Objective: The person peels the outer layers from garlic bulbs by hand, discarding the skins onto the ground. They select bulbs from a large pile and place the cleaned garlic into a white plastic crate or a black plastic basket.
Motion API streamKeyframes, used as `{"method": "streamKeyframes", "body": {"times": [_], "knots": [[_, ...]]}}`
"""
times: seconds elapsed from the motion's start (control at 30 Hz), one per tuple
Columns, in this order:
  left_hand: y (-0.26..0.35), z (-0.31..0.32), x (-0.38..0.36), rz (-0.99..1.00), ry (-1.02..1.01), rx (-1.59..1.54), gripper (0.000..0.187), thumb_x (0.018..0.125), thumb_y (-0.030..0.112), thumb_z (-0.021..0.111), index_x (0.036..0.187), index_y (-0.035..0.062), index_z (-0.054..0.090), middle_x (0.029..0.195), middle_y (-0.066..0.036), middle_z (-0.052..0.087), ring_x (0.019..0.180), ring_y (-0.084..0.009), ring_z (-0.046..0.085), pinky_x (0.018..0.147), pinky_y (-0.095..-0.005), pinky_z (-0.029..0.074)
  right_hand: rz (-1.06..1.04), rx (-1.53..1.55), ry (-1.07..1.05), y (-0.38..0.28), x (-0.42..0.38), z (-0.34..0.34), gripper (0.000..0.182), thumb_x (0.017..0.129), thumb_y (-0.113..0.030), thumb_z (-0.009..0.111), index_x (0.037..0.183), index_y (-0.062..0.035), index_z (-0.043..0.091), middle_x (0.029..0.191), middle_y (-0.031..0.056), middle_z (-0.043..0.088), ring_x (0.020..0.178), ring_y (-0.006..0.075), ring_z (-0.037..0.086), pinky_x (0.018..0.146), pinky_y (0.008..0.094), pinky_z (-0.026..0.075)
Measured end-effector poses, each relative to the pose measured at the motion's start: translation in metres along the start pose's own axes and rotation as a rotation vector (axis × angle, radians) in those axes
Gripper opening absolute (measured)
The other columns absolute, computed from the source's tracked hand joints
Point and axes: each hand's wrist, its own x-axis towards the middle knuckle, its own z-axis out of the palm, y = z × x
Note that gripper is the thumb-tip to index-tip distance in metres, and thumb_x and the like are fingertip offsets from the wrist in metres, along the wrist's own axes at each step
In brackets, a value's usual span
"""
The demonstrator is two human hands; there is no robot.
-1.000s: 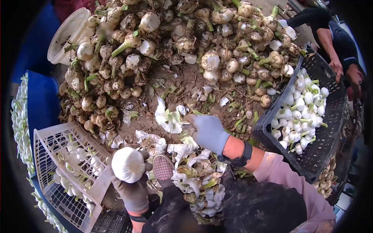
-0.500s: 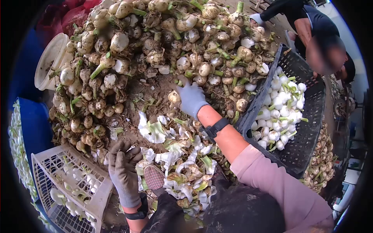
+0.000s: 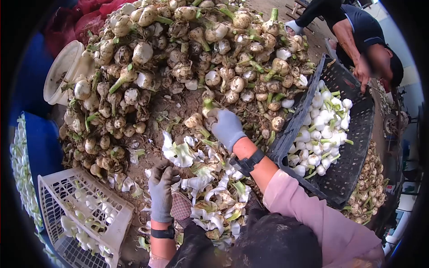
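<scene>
My right hand (image 3: 228, 128), in a light grey glove, has its fingers closed round a dirty bulb (image 3: 208, 105) with a green stem stub. Just left of it, another soiled bulb (image 3: 194, 120) lies on the ground. My left hand (image 3: 161, 192), in a dirtier grey glove, hovers at the lower left of the peelings, fingers curled, with no object visible between them. White and green peeled leaves (image 3: 210, 196) lie between my hands and my feet. A large heap of unpeeled bulbs (image 3: 174, 53) rises beyond both hands.
A black crate (image 3: 357, 156) with clean white bulbs stands at right. At lower left is a white crate (image 3: 82, 178) holding clean bulbs, beside a blue container (image 3: 42, 152). A white bucket (image 3: 65, 73) leans at upper left. Another person (image 3: 364, 31) is bent over at upper right.
My right hand has drawn back slightly, now with a bulb in its fingers. My left hand has moved right and up. The other person's arm has shifted to the crate's far edge.
</scene>
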Motion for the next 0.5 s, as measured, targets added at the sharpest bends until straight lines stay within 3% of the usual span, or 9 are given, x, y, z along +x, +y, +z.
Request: {"method": "streamKeyframes", "body": {"times": [0.07, 0.13, 0.2, 0.27, 0.33, 0.4, 0.43, 0.47, 0.5], "knots": [[-0.002, 0.004, 0.001, 0.024, -0.036, 0.006, 0.028, 0.094, 0.017, 0.058, 0.117, 0.0008, 0.055, 0.1, -0.007, 0.062, 0.083, -0.0142, 0.064, 0.072, -0.0274, 0.053, 0.136, 0.056, 0.098, 0.002, -0.003, -0.006, 0.04, 0.081, -0.022, 0.066, 0.119, -0.0125, 0.057, 0.115, 0.0217, 0.058, 0.1, 0.0373, 0.061, 0.083, 0.046, 0.051], [-0.007, 0.004, 0.005, -0.004, -0.029, 0.062, 0.028, 0.094, 0.016, 0.059, 0.117, 0.0003, 0.054, 0.094, -0.006, 0.062, 0.081, -0.0134, 0.063, 0.072, -0.0269, 0.053, 0.173, -0.072, 0.166, -0.001, 0.009, -0.005, 0.063, 0.08, -0.031, 0.069, 0.132, -0.0072, 0.044, 0.122, 0.0217, 0.054, 0.108, 0.0392, 0.058, 0.088, 0.0452, 0.049], [-0.012, 0.007, 0.011, -0.025, -0.044, 0.081, 0.032, 0.092, 0.016, 0.062, 0.117, -0.0012, 0.054, 0.093, -0.006, 0.061, 0.081, -0.013, 0.062, 0.071, -0.0263, 0.053, 0.025, -0.216, 0.309, 0.019, 0.038, 0.042, 0.062, 0.079, -0.032, 0.07, 0.13, -0.0038, 0.047, 0.126, 0.0227, 0.051, 0.113, 0.0398, 0.052, 0.094, 0.0441, 0.046], [-0.006, 0.013, 0.011, -0.023, -0.054, 0.141, 0.031, 0.092, 0.006, 0.057, 0.12, -0.0067, 0.052, 0.1, -0.007, 0.061, 0.083, -0.0103, 0.059, 0.076, -0.0242, 0.051, 0.082, -0.017, 0.276, 0.018, 0.046, 0.04, 0.046, 0.076, -0.032, 0.073, 0.106, 0.0018, 0.063, 0.116, 0.0217, 0.058, 0.108, 0.039, 0.053, 0.094, 0.0426, 0.045], [0.004, 0.021, 0.007, -0.004, -0.054, 0.225, 0.041, 0.088, 0.007, 0.062, 0.125, -0.0063, 0.05, 0.111, -0.012, 0.059, 0.096, -0.0169, 0.059, 0.085, -0.0294, 0.049, -0.079, 0.128, 0.322, 0.002, 0.017, 0.031, 0.037, 0.074, -0.025, 0.075, 0.099, 0.0011, 0.067, 0.107, 0.0202, 0.062, 0.1, 0.0364, 0.058, 0.089, 0.0415, 0.047], [0.014, 0.035, 0.002, 0.503, 0.063, 0.56, 0.057, 0.081, 0.007, 0.069, 0.131, -0.0046, 0.045, 0.125, -0.017, 0.052, 0.111, -0.0239, 0.055, 0.096, -0.0355, 0.045, -0.194, 0.65, 0.091, -0.024, -0.031, 0.027, 0.026, 0.077, -0.014, 0.076, 0.099, -0.0013, 0.068, 0.099, 0.0159, 0.065, 0.09, 0.0292, 0.063, 0.08, 0.0359, 0.049], [0.012, 0.03, 0.003, 0.463, 0.013, 0.571, 0.073, 0.073, 0.009, 0.075, 0.136, -0.0025, 0.04, 0.134, -0.02, 0.045, 0.122, -0.0277, 0.048, 0.102, -0.0393, 0.041, -0.16, 0.831, -0.143, -0.03, -0.049, 0.032, 0.027, 0.082, -0.018, 0.074, 0.102, -0.0018, 0.067, 0.098, 0.0119, 0.068, 0.088, 0.0207, 0.065, 0.079, 0.032, 0.05], [0.002, 0.021, 0.01, 0.596, -0.009, 0.755, 0.075, 0.069, 0.009, 0.079, 0.134, -0.001, 0.042, 0.131, -0.019, 0.049, 0.118, -0.0277, 0.052, 0.1, -0.0381, 0.042, -0.167, 0.903, -0.282, -0.03, -0.061, 0.039, 0.028, 0.086, -0.021, 0.071, 0.104, -0.0008, 0.066, 0.097, 0.0096, 0.07, 0.087, 0.0137, 0.065, 0.077, 0.0287, 0.051], [0.002, 0.024, 0.006, 0.444, -0.026, 0.536, 0.076, 0.067, 0.01, 0.081, 0.133, 0.0002, 0.044, 0.128, -0.018, 0.051, 0.116, -0.0283, 0.054, 0.099, -0.0377, 0.043, -0.111, 0.99, -0.332, -0.037, -0.069, 0.036, 0.03, 0.088, -0.024, 0.07, 0.104, 0.0002, 0.065, 0.094, 0.0091, 0.07, 0.086, 0.0121, 0.064, 0.076, 0.0275, 0.051]]}}
